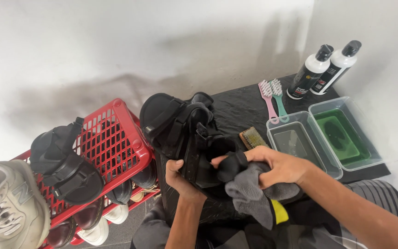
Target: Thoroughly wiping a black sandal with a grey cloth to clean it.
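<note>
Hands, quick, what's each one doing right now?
Left hand: closed, holding the black sandal.
Right hand: closed, holding a grey cloth against it.

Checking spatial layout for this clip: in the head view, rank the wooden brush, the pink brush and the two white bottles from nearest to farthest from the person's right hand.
1. Wooden brush, just above the right hand.
2. Pink brush, farther back on the black mat.
3. White bottles, at the far right by the wall.
</note>
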